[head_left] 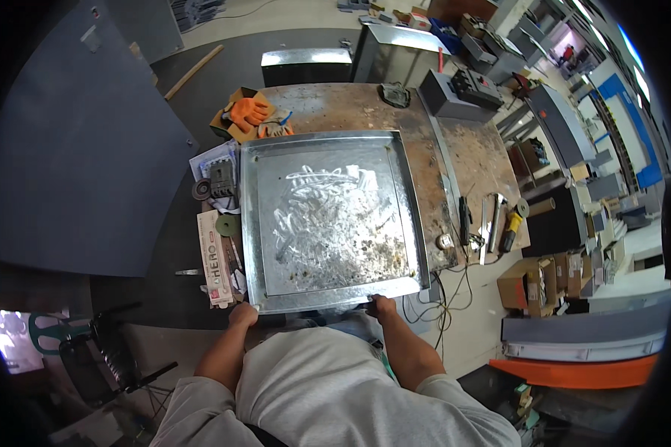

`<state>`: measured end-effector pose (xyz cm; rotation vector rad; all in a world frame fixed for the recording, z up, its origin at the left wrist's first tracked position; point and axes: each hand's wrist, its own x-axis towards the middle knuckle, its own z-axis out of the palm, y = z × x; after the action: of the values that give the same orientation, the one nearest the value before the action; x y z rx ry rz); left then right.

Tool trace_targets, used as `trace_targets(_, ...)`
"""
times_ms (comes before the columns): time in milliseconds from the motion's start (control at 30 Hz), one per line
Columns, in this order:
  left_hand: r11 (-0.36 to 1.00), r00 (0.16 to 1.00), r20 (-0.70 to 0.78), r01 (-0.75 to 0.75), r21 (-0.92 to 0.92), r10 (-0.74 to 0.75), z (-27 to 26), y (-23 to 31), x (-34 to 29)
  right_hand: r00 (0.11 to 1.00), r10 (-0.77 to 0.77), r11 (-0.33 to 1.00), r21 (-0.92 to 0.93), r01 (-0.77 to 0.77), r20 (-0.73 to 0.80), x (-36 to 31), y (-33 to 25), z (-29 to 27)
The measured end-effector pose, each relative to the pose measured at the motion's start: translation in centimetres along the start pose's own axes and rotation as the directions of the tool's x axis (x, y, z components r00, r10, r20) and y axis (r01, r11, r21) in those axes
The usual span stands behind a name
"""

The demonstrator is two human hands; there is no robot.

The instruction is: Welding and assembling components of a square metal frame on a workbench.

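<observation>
A large square sheet-metal tray (334,294) with low raised walls lies on the worn brown workbench (328,104). Its silvery bottom is scuffed, with white smears and dark spots. At the tray's near left corner, my left hand (243,314) is closed on the edge. My right hand (382,306) grips the same near edge close to the right corner. The fingers of both hands are partly hidden by the rim.
Orange work gloves (248,113) sit in a cardboard box beyond the tray. A circuit breaker (221,177) and a long carton (215,257) lie along its left. A yellow angle grinder (511,229), a hammer (496,216) and loose cables (449,302) are at the right.
</observation>
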<state>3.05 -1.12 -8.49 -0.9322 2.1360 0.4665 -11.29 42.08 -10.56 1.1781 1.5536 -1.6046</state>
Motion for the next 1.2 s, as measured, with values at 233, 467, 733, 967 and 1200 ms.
trace_targets(233,0.992,0.986,0.164,-0.004,-0.130,0.025,1.5,-2.7,3.0,0.980,0.048,0.977,-0.215,-0.005,0.194,-3.3,-1.6,-3.3)
trace_targets(467,0.678,0.901,0.399,0.185,-0.711,0.172,4.9,-8.2,2.7,0.967,-0.128,0.985,0.083,0.149,-0.222,-4.1,-2.9,-11.8)
trace_targets(733,0.912,0.926,0.115,-0.321,-0.256,0.358,2.8,-3.8,-3.3,0.704,-0.611,0.755,-0.534,0.381,-0.361,3.1,-15.6,-15.8)
trace_targets(967,0.829,0.993,0.061,-0.051,-0.557,0.102,0.0,1.5,-9.1,0.614,-0.784,0.339,-0.891,0.301,-0.091,5.8,-23.4,-13.6)
trace_targets(1200,0.922,0.985,0.056,-0.134,-0.363,0.165,-0.4,11.5,-14.0,0.566,-0.823,0.204,-0.908,0.367,0.044,8.2,-26.1,-14.1)
